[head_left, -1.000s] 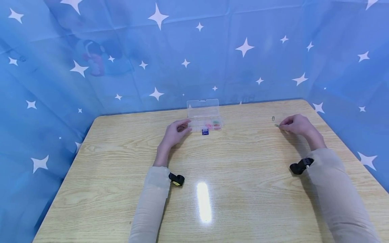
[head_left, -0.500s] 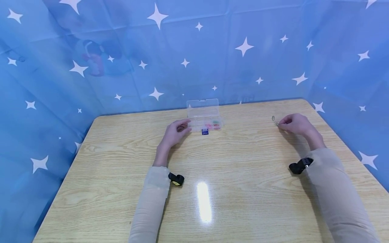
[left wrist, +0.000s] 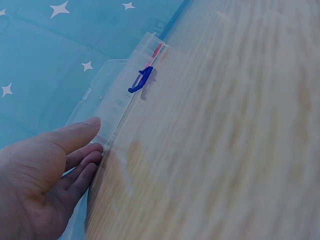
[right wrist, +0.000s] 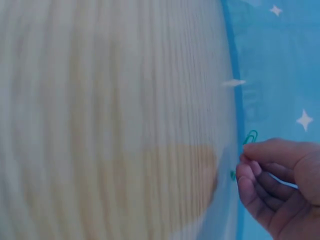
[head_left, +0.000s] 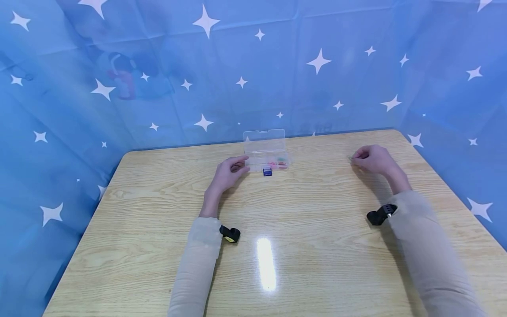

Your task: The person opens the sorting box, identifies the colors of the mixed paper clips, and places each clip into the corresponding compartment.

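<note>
My right hand (head_left: 373, 159) pinches a green paper clip (right wrist: 251, 136) between thumb and fingertips, at the right of the table. A second bit of green (right wrist: 233, 175) shows beside the lower fingers in the right wrist view. My left hand (head_left: 229, 171) lies at the left end of a clear plastic box (head_left: 259, 164), its fingers relaxed and spread from the thumb, fingertips right at the box's end. The box's lid (head_left: 264, 141) stands up at the back. Red, pink and green small pieces lie in its right compartments. A blue clip-like piece (head_left: 267, 172) rests against the box's front.
The wooden table (head_left: 317, 220) ends at a blue curtain (head_left: 222, 88) with white stars behind the box. A black wrist camera (head_left: 230, 234) sits on the left sleeve, another black camera (head_left: 381, 215) on the right one.
My right hand has moved a little left and up, over the spot where a small paper clip lay, which no longer shows on the table. The left hand and box have stayed put.
</note>
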`<control>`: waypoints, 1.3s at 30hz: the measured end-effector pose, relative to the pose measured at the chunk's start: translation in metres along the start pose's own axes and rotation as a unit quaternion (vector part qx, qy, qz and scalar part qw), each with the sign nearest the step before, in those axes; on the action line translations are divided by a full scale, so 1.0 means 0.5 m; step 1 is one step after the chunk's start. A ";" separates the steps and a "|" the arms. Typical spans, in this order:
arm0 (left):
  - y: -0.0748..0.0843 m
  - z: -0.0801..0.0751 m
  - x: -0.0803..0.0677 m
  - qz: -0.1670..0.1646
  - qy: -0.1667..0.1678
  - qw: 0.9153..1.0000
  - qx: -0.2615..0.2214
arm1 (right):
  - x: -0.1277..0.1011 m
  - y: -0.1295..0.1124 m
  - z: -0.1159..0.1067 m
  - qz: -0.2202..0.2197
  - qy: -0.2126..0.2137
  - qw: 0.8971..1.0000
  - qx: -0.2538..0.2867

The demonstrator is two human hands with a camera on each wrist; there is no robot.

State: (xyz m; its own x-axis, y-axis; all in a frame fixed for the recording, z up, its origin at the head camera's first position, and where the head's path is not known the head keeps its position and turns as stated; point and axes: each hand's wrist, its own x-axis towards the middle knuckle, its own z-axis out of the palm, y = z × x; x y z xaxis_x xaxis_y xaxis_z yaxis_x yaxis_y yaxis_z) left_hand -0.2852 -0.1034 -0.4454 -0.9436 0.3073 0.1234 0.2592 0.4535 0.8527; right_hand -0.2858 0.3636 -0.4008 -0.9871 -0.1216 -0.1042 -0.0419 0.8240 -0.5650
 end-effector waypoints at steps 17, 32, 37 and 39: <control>-0.004 0.000 0.000 0.008 0.004 1.000 0.004 | 0.042 -0.091 0.042 -0.064 0.024 0.998 0.007; 0.001 0.000 0.000 -0.002 0.005 1.000 0.002 | 0.070 -0.159 0.079 -0.109 0.022 0.993 0.031; 0.001 0.001 0.000 0.003 0.006 1.000 0.006 | 0.081 -0.176 0.096 -0.114 0.025 0.992 0.041; 0.001 0.001 0.000 0.004 0.007 1.000 0.006 | 0.085 -0.183 0.102 -0.118 0.024 0.992 0.043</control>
State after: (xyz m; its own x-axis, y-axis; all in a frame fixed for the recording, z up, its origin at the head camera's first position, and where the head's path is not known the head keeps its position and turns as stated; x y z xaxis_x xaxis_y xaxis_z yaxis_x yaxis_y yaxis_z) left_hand -0.2851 -0.1028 -0.4454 -0.9440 0.3001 0.1374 0.2697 0.4616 0.8451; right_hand -0.3161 0.2547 -0.3954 -0.9580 -0.2762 0.0774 -0.2607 0.7256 -0.6368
